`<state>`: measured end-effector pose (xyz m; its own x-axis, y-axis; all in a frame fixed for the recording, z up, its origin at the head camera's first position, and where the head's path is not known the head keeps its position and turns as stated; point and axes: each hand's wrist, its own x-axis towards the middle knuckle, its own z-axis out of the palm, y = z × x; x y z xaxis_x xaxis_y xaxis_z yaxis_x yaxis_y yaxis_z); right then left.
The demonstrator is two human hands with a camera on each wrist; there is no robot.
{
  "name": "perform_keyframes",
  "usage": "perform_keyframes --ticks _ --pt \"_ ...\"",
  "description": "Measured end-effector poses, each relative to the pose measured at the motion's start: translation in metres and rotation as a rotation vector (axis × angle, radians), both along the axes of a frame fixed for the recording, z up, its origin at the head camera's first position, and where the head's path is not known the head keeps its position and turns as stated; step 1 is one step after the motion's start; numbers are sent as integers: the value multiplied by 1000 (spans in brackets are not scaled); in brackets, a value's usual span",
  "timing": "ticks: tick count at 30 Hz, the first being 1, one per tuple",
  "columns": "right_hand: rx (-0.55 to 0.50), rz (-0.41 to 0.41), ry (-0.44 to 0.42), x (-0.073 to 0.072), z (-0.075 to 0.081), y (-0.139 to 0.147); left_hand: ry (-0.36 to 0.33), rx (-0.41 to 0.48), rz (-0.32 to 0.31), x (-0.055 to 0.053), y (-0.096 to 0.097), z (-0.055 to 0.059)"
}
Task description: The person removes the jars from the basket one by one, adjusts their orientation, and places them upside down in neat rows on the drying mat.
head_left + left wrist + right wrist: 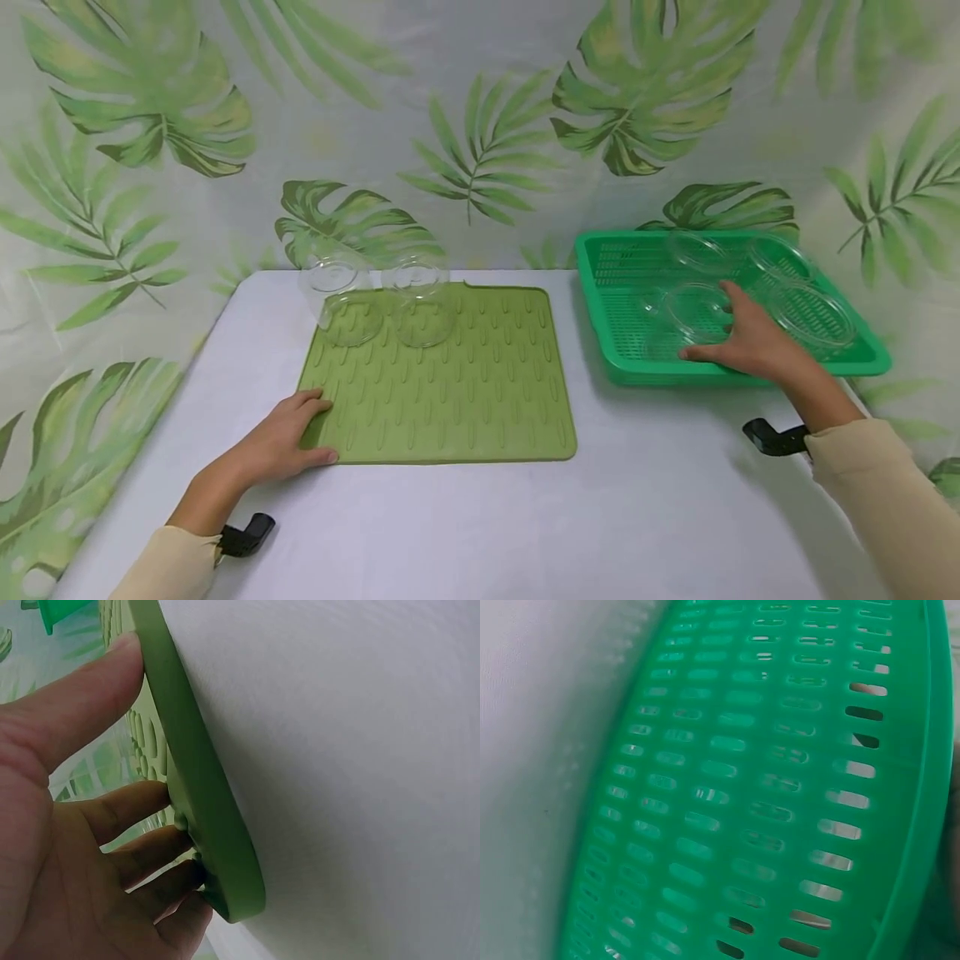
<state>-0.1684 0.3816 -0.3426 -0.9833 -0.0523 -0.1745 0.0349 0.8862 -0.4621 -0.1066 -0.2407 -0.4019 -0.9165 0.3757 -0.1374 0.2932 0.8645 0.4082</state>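
My left hand [272, 437] rests at the near left corner of a green ribbed silicone mat [450, 400]. In the left wrist view its thumb [112, 671] lies along the mat's edge, and the other fingers touch the side with little bend. Over a green plastic basket [611, 346], my right hand [753, 337] reaches with thumb and fingers spread beside the rim of a clear glass cup [686, 329]. The basket wall [727, 765] hides most of this hand in the right wrist view.
Two clear glasses, a left one [348, 340] and a right one [422, 340], stand at the mat's far left, apparently upside down. More clear glasses [813, 340] share the basket. A leaf-print curtain [480, 125] hangs behind the white table [480, 533].
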Motion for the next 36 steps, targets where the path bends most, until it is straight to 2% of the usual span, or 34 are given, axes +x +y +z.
perform_keyframes --ticks 3,6,10,15,21,29,32,36 --pt "-27 -21 -33 0 0 -4 10 7 -2 3 -3 -1" --pt "-41 -58 -69 2 2 -2 19 15 -6 2 -3 -2" --pt "-51 -40 -89 2 3 -2 20 20 2 3 -3 -2" --pt "-83 -7 -75 2 1 -2 11 19 7 4 -2 -2" --pt "-93 -18 -62 1 4 -1 11 14 13 3 -1 -1" --pt "-145 12 -64 2 6 2 13 11 10 3 -2 0" --pt "-165 10 -53 3 10 4 19 12 9 2 -1 0" --pt "-197 -10 -30 8 24 4 18 11 11 2 -1 0"
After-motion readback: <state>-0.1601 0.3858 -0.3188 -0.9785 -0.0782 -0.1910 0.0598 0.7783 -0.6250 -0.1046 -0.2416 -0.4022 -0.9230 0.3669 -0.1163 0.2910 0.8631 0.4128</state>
